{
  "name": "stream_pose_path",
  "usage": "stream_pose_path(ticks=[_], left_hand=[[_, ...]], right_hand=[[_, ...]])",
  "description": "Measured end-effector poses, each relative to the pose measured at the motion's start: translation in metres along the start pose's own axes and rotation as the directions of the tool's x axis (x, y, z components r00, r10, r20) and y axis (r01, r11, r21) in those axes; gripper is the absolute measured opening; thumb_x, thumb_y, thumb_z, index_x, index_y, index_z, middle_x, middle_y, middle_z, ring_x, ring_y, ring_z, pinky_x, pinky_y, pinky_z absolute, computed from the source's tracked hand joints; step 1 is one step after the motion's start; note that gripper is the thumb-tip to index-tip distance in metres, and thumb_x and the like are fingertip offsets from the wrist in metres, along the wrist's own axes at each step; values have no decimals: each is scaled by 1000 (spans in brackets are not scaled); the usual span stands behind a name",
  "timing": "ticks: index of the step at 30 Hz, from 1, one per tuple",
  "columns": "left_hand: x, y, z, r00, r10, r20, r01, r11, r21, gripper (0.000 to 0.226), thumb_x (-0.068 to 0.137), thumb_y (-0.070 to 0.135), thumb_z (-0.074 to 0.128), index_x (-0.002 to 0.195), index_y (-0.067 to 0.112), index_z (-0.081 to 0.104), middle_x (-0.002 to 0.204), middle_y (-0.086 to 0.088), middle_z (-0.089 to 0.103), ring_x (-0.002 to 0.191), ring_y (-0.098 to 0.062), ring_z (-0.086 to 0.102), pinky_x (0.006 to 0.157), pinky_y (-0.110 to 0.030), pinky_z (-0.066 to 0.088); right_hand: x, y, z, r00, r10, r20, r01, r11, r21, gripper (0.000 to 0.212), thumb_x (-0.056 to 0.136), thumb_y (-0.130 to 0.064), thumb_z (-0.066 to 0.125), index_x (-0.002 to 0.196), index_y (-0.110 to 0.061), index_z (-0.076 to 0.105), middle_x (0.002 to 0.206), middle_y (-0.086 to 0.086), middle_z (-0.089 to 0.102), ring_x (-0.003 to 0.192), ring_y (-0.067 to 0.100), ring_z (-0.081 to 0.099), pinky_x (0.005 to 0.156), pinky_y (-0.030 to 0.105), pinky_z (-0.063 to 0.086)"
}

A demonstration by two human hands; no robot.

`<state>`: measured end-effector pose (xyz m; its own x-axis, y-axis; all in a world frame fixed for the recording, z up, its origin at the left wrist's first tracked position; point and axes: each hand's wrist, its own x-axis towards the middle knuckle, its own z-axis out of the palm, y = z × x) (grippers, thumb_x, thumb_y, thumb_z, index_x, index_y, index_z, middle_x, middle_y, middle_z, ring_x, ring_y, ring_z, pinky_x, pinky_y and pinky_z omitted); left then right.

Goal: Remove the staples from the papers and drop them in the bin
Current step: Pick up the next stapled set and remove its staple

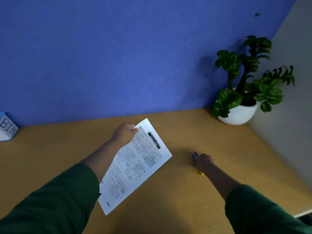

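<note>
Head view: your left hand [124, 133] pinches the papers [135, 166] by the top corner — likely the stapled one, lifted for access. Your right hand [204, 162] curls round the remover [195, 156] on the tabletop [185, 200], ready to bring it over. The bin [7, 128] waits far left — well apart.

A blue felt-like wall [118, 56] backs the tan wooden bench [177, 191]; a grey wall [293, 92] meets it at the right (dim light), where 1 leafy plant [249, 78] sits in a white pot [236, 114].
</note>
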<state>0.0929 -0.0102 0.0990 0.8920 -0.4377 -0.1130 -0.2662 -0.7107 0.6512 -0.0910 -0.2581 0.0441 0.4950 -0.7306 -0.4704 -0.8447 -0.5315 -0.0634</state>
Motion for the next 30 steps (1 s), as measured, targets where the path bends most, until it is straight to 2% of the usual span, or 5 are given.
stream_pose_path(ticks=[3,7,14,20,30], left_hand=[[-1,2,1,1000,7,9,-7,1000,5,22,93,27,52,90,12,67,92,-10,70,85,-28,65,76,-35,50],[-2,1,1,1000,1,18,-1,1000,2,22,93,27,53,93,11,68,93,-9,70,86,-28,66,76,-35,51],[-4,-2,0,1000,-1,19,1,1000,2,26,93,27,53,88,5,66,86,-12,67,75,-23,58,67,-28,42],[-8,6,0,999,24,27,-23,999,-23,24,93,26,52,94,9,69,93,-9,70,85,-27,65,75,-33,50],[-13,9,0,999,28,26,-27,999,-35,24,94,26,52,98,10,69,99,-9,71,89,-27,66,79,-36,51]], right_hand=[[-4,-12,-2,983,-16,180,-60,912,406,25,91,-22,50,106,-5,60,80,9,63,69,20,60,60,26,51],[-21,-37,-19,839,-229,493,-437,255,863,9,85,-14,57,82,-8,51,77,9,45,66,22,46,65,40,48],[-52,-69,-47,957,-263,-124,194,262,945,55,57,-25,83,100,-11,52,83,5,57,73,16,55,73,28,48],[-61,-74,-53,868,-462,-179,11,-344,939,5,86,-15,61,86,-12,64,73,-3,68,67,10,61,66,19,53],[-70,-71,-57,729,-679,90,-238,-129,963,40,97,-36,29,91,-13,61,60,-4,56,39,5,35,35,14,26]])
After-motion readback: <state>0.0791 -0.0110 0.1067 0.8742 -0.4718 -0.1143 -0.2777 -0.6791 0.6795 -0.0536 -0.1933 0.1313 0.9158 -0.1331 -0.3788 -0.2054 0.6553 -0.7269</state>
